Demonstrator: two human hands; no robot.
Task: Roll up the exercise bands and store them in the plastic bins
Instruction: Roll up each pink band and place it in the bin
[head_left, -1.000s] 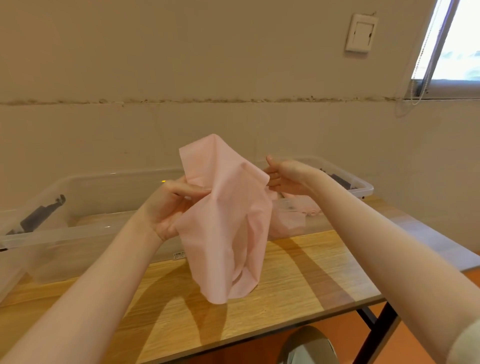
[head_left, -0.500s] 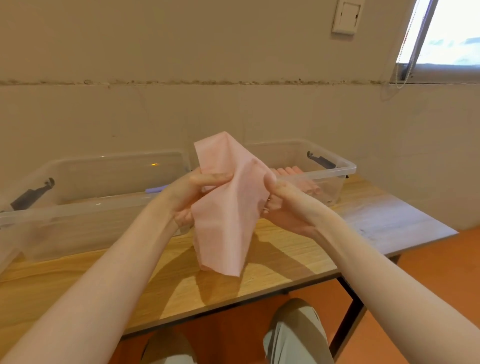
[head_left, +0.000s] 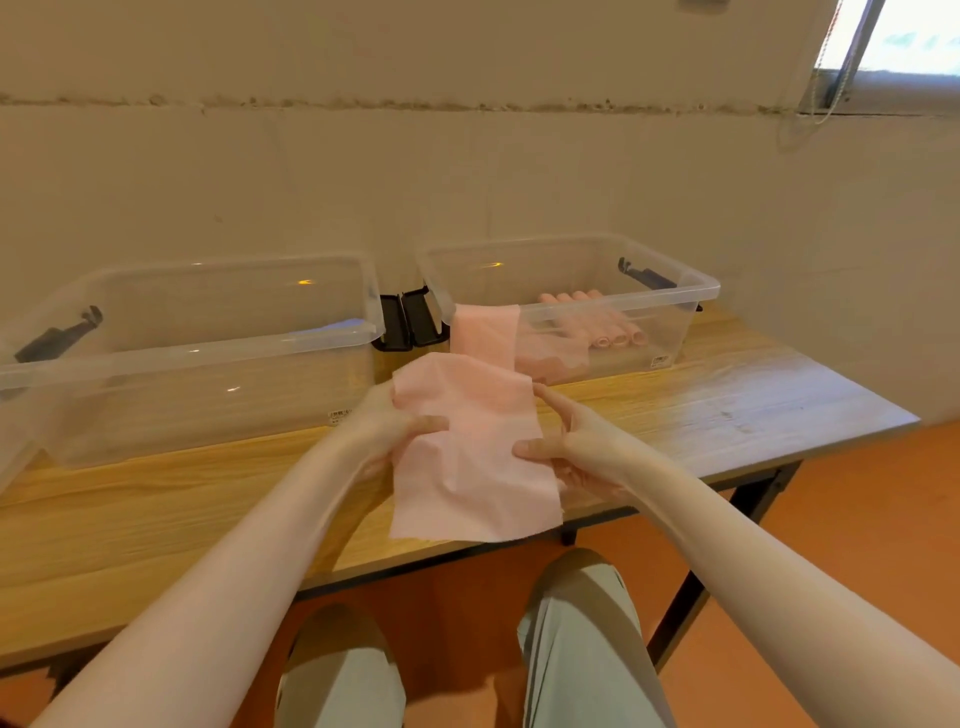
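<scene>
Fingers (head_left: 574, 475) of both hands behind pink band (head_left: 470, 447)

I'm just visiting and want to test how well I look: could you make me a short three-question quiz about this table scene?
1. True or false: the pink band is held by both the left hand and the right hand.
2. Where do the finished pink rolls lie? A) in the left bin B) in the right bin C) on the floor
3. Fill in: the band's far end hangs over the right bin's ____.

Key: 1 true: each hand pinches a side edge. 2 B. 3 rim: it drapes over the front left rim, above the wooden table.
</scene>
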